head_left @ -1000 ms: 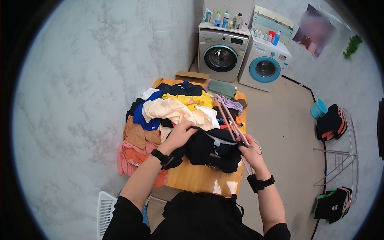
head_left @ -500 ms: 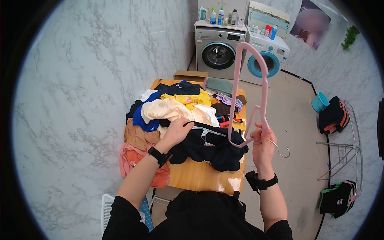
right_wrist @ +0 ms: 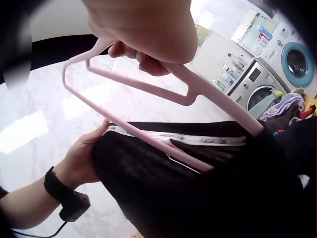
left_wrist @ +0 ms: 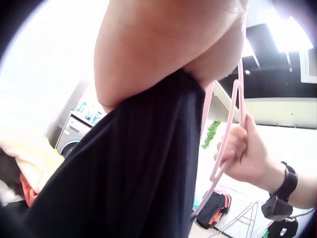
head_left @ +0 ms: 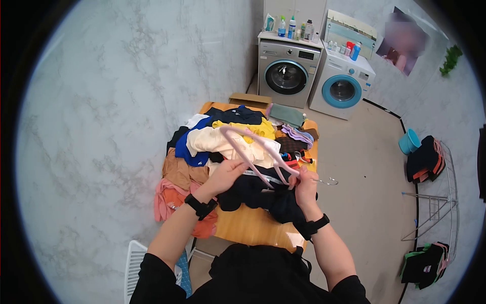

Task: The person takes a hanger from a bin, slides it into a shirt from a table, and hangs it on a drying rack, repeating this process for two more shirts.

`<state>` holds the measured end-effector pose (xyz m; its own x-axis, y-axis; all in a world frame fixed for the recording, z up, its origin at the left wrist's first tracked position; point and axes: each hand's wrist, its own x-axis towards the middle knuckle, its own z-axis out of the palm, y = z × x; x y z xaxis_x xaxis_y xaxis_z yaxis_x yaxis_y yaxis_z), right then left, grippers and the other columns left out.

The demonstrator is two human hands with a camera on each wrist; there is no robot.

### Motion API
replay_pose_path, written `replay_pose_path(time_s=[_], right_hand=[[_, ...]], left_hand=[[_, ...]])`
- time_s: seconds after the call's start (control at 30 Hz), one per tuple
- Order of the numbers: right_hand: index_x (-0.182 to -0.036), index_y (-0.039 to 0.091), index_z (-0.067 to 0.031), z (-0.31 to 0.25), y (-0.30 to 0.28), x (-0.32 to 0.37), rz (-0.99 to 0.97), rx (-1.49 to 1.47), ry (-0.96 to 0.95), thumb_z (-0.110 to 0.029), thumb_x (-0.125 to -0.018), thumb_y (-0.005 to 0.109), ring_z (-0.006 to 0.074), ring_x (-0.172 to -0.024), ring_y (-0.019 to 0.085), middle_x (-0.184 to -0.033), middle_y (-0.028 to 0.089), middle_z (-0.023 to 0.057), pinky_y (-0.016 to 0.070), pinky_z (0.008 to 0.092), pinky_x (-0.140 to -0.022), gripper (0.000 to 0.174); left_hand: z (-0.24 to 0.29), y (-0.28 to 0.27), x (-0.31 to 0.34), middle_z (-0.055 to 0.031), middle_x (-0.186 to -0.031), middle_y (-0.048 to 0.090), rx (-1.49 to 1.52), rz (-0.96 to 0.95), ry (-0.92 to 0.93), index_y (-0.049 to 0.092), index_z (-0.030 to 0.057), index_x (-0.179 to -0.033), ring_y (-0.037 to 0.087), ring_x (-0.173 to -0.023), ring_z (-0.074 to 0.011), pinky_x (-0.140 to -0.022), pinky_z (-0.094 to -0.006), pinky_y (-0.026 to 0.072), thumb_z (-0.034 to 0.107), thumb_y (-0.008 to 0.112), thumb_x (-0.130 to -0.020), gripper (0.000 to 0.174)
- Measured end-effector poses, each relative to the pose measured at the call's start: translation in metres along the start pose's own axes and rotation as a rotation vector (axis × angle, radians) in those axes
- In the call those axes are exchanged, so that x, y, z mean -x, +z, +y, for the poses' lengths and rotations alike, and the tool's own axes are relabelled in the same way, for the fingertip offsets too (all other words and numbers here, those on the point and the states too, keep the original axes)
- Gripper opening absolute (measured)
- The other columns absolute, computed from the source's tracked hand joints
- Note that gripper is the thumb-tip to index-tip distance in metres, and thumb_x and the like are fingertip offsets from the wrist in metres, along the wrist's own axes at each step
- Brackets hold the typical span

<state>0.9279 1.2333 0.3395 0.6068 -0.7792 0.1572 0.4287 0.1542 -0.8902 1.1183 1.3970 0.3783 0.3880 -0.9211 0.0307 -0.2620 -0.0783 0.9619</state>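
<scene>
A dark garment (head_left: 243, 192) with a white inner band hangs over the table's near part. My left hand (head_left: 226, 176) pinches its edge at the left; the left wrist view shows the dark cloth (left_wrist: 133, 163) hanging from that hand. My right hand (head_left: 306, 188) grips a pink hanger (head_left: 251, 133) near its metal hook. In the right wrist view one end of the hanger (right_wrist: 228, 106) goes down inside the garment's opening (right_wrist: 198, 140), while the other end stands out above the left hand (right_wrist: 79, 158).
A heap of clothes (head_left: 217, 142) covers the far and left parts of the wooden table (head_left: 248, 223). Two washing machines (head_left: 286, 76) stand beyond. At the right are a blue bucket (head_left: 409, 142) and a drying rack (head_left: 435, 202) with dark clothes; a white chair (head_left: 134, 263) is at lower left.
The hanger has swung down and left from its raised position, one end now in the garment's opening. My right hand has moved left with it; the left hand still holds the edge.
</scene>
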Motion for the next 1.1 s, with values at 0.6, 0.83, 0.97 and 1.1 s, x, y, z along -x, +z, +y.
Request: replay_pose_path(time_s=[0.6,0.83,0.97,1.1], right_hand=[[-0.058,0.056,-0.002,-0.028,0.005,0.003,-0.291,0.608,0.093,-0.038,-0.099,0.05,0.009,-0.055,0.046,-0.054,0.049,0.0006,0.0359,0.0265,-0.053,0.055],[-0.063,0.065,-0.0008,-0.05,0.009,-0.005,-0.311,0.764,0.304,-0.043,-0.098,0.052,0.0087,-0.051,0.047,-0.052,0.051,0.0011,0.0391,0.0249,-0.051,0.056],[-0.064,0.065,0.0001,-0.058,0.013,0.003,-0.289,0.808,0.298,-0.044,-0.098,0.052,0.0089,-0.05,0.047,-0.051,0.051,0.0011,0.0384,0.0249,-0.05,0.057],[-0.065,0.066,0.0,-0.061,0.011,0.0,-0.276,0.801,0.305,-0.042,-0.097,0.055,0.009,-0.052,0.05,-0.054,0.054,0.002,0.0406,0.025,-0.052,0.054]], left_hand=[[0.04,-0.073,0.011,0.0021,-0.09,0.067,0.097,0.072,-0.048,0.07,0.0003,-0.102,0.057,-0.084,-0.005,-0.077,-0.0198,0.045,0.015,0.051,-0.097,0.025],[0.014,-0.081,0.001,-0.0017,-0.092,0.068,0.334,0.1,-0.222,0.07,-0.0034,-0.102,0.06,-0.085,-0.0069,-0.078,-0.0204,0.046,0.014,0.054,-0.095,0.025],[0.017,-0.09,0.005,0.0001,-0.089,0.068,0.117,-0.028,-0.188,0.071,-0.0023,-0.098,0.058,-0.082,-0.0064,-0.077,-0.0205,0.0454,0.016,0.057,-0.095,0.024],[0.03,-0.093,0.009,0.0055,-0.073,0.057,0.06,-0.077,-0.163,0.067,0.0008,-0.081,0.049,-0.073,-0.0039,-0.071,-0.0194,0.04,0.019,0.059,-0.094,0.024]])
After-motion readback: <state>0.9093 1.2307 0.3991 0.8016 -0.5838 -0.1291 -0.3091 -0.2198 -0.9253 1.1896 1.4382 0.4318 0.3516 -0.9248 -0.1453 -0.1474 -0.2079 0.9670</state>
